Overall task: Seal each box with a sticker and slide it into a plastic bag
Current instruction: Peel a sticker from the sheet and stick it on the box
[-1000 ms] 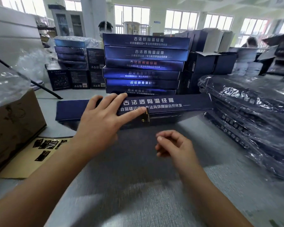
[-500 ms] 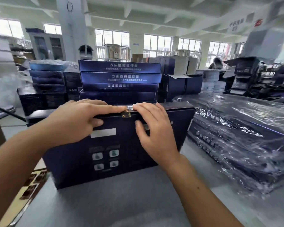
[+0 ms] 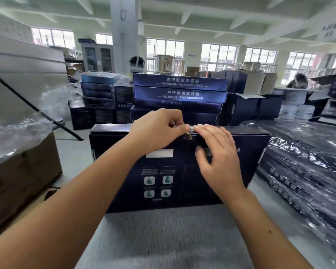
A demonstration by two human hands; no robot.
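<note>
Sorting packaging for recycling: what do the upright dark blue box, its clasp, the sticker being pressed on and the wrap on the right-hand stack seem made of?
The box: likely printed cardboard, satin finish; crisp folded edges, printed icons. The clasp: gold-coloured, probably metal; it glints. The sticker: shiny, silvery, too blurred to tell. The wrap: clear thin plastic film; glossy crinkled highlights.

At 12 o'clock the stacked boxes (image 3: 180, 82) carry white Chinese lettering beginning 古法 — the rest blurs; at 2 o'clock a hanging sign (image 3: 331, 32) — characters unreadable
</note>
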